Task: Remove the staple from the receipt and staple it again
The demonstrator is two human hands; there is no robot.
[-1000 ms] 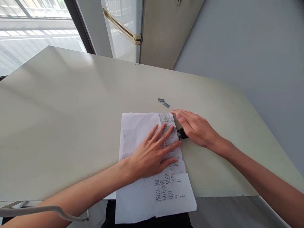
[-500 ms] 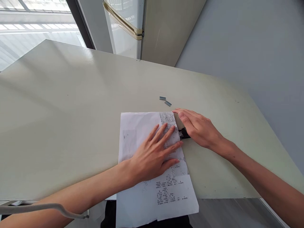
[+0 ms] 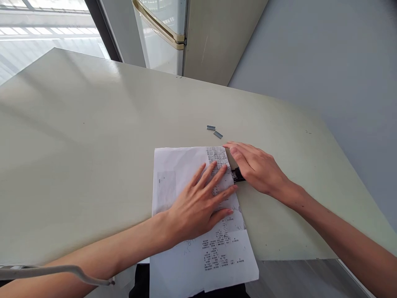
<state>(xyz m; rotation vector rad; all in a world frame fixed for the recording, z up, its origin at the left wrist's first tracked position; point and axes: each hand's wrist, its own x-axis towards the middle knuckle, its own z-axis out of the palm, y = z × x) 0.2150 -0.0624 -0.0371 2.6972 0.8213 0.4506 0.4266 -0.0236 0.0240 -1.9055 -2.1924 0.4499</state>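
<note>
White printed sheets of paper (image 3: 173,265) lie on the pale table and hang over its near edge. Flat on them rests my left hand (image 3: 201,203), fingers spread, with nothing in its grasp. At the sheets' right edge is a black stapler (image 3: 238,175), partly covered by my right hand (image 3: 259,167). That hand's fingers reach along the top right corner of the paper, its thumb lying beside them; its underside is hidden, so its hold on the stapler is unclear. Beyond the paper lie two small strips of staples (image 3: 211,128), close together.
The pale table (image 3: 93,165) spreads out around the paper. Behind it stand a fridge (image 3: 164,49) and a grey wall (image 3: 325,54), with a window at the upper left. A grey cable (image 3: 62,270) crosses the lower left, in front of my left forearm.
The whole view has shifted slightly. Both hands keep almost the same places on the paper and over the stapler.
</note>
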